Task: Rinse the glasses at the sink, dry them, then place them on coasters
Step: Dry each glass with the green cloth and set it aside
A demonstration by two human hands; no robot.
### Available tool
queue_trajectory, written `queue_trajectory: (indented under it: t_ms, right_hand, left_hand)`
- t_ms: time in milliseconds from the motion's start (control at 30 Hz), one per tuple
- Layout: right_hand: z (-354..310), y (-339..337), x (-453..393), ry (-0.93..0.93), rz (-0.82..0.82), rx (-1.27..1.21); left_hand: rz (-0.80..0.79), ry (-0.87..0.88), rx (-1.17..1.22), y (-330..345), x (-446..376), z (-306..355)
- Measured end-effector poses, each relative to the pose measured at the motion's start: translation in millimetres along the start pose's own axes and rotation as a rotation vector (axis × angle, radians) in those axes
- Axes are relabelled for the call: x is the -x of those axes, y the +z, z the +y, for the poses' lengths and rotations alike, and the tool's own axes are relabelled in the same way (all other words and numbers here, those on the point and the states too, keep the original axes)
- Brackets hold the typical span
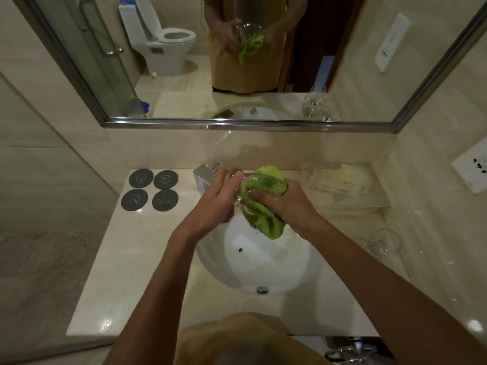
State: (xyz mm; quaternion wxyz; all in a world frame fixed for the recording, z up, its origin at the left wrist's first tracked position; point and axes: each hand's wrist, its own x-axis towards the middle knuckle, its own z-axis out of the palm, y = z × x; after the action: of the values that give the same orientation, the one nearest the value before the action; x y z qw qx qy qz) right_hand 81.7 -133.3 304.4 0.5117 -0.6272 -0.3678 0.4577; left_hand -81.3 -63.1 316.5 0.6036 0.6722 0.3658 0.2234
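The left hand [218, 198] cups the side of a clear glass [243, 191], fingers curled around it, and the right hand [283, 197] grips a green cloth [266, 206] that is stuffed into the glass. The glass sits right between the two hands, above the white sink [263, 262]. It looks tipped on its side, with its long way running from one hand to the other and its open mouth facing the right hand. Four dark coasters [151, 189] lie on the counter, off to the left of the left hand and well apart from it. So I think the left hand is the nearer one to carry the glass over. More glasses [379, 243] wait on the counter to the right of the right hand.
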Motion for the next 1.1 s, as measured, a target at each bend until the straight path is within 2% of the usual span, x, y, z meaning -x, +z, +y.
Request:
queue_trajectory:
  t_ms: [100, 200, 267, 367, 433, 500, 600, 700, 733, 800, 833, 900, 933, 1033, 1100]
  right_hand:
    - [0, -2, 5, 0.095, -0.148, -0.047]
    - [-3, -5, 3, -0.028, -0.108, 0.149]
    - [-7, -7, -1, -0.191, -0.036, 0.315]
    - [-10, -8, -3, -0.466, 0.055, 0.633]
    - [-9, -7, -2, -0.654, 0.056, 0.792]
    - [-7, -6, -2, -0.726, 0.033, 0.831]
    - [-5, -3, -5, -0.599, 0.085, 0.713]
    - [-5, 1, -4, -0.326, 0.142, 0.425]
    - [-5, 2, -2, -0.231, 0.156, 0.316]
    - [-8, 4, 1, -0.036, 0.106, 0.117]
    - [-10, 4, 2, 0.073, 0.034, 0.024]
    - [-13, 5, 4, 0.267, -0.102, -0.106]
    - [-13, 5, 5, 0.31, -0.126, -0.117]
    - [-10, 4, 4, 0.224, -0.056, 0.023]
    - [-9, 3, 3, 0.034, 0.033, 0.264]
  left_hand:
    - [0.147, 0.131, -0.018, 10, -1, 0]
    - [0.137, 0.098, -0.011, 11, -3, 1]
    - [0.112, -0.063, 0.032, 10, -5, 7]
    - [0.028, -0.438, 0.031, 8, -7, 17]
    - [-0.029, -0.539, -0.034, 4, -8, 14]
    - [-0.048, -0.556, -0.041, 2, -9, 10]
    - [-0.084, -0.527, 0.081, -5, -8, 5]
    - [-0.177, -0.404, 0.258, -17, -8, -6]
    - [-0.182, -0.341, 0.249, -18, -8, -9]
    - [-0.105, -0.167, 0.127, -11, -7, -9]
    - [-0.018, -0.083, 0.076, -5, -7, -7]
    - [0.172, 0.02, 0.022, 5, -10, -5]
    - [0.215, 0.049, 0.002, 7, -13, -5]
    - [0.165, -0.007, 0.003, 8, -18, -4]
    - [0.092, -0.221, 0.04, 5, -18, 2]
